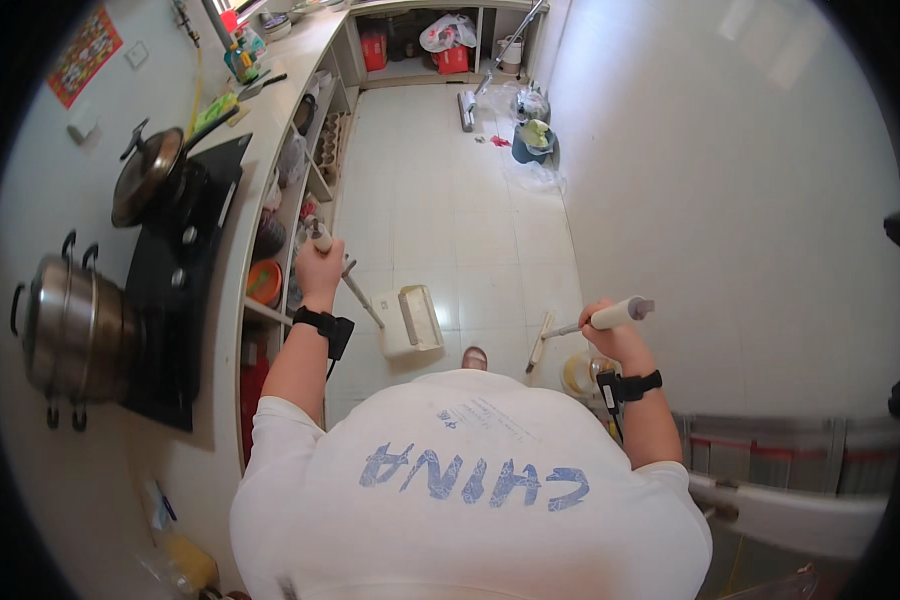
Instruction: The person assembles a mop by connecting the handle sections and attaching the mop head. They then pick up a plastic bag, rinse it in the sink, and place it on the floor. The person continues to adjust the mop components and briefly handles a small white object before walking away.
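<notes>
My left hand (320,272) is closed round the top of a long-handled dustpan (408,322). The dustpan's white scoop is down at the tiled floor, ahead of me and left of the middle. In my right hand (615,335) is the pale handle of a broom (541,340), gripped near its top. Its narrow head is low by the floor, to the right of the dustpan and apart from it. Both wrists wear black straps with small boxes. The tip of one shoe (475,357) shows between the two tools.
A counter with a black stove (185,270), a steel steamer pot (80,325) and a lidded pan (150,175) runs along the left. Open shelves sit below it. Farther off are red scraps (499,141), a dark bin (533,142) and a mop (467,110). A white wall (710,200) bounds the right.
</notes>
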### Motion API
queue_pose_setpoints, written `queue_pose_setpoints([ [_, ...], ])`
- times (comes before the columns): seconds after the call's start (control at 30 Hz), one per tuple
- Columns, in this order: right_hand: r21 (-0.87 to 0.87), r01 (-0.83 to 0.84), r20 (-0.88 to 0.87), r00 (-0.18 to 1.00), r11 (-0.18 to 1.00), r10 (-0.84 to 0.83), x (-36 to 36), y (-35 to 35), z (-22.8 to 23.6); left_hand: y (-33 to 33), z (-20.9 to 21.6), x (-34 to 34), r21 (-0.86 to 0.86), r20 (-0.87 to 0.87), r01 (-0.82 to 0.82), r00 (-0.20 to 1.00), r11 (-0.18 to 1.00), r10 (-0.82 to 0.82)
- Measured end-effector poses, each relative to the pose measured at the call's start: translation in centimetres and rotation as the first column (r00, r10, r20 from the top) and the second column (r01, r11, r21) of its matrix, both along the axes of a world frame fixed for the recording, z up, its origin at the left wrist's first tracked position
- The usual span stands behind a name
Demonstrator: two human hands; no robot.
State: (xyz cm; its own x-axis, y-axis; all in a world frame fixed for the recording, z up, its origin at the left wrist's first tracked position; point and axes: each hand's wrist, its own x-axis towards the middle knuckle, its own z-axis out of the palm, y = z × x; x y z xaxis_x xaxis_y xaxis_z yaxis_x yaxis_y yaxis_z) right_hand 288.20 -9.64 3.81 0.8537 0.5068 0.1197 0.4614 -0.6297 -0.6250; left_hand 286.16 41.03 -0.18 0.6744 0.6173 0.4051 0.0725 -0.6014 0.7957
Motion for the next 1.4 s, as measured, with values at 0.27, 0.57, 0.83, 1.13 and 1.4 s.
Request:
queue_pose_setpoints([
  [0.27,-0.008,-0.088,-0.066,0.994,0.996,0.088,20.8,6.4,3.3,5.0,2.4,15.6,-0.072,-0.043,0.013,0.999,0.997,-0.016],
  [0.57,0.059,0.542,-0.538,0.724,0.838,-0.431,41.2,14.1,5.5,10.1,2.8,38.6,-0.182,-0.026,0.104,0.994,0.978,-0.110],
  [0.83,0.165,0.555,-0.607,0.709,0.816,-0.359,53.3,16.5,6.0,10.0,3.3,58.0,-0.149,-0.117,0.225,0.963,0.963,-0.243],
  [1.13,0.264,0.415,-0.467,0.845,0.871,-0.261,69.5,18.7,1.4,10.4,3.5,76.7,-0.176,-0.150,0.271,0.943,0.946,-0.297],
  [1.4,0.006,0.218,-0.152,0.965,0.976,-0.215,85.4,26.0,-0.7,13.6,1.5,88.3,-0.185,-0.268,0.259,0.915,0.948,-0.302],
])
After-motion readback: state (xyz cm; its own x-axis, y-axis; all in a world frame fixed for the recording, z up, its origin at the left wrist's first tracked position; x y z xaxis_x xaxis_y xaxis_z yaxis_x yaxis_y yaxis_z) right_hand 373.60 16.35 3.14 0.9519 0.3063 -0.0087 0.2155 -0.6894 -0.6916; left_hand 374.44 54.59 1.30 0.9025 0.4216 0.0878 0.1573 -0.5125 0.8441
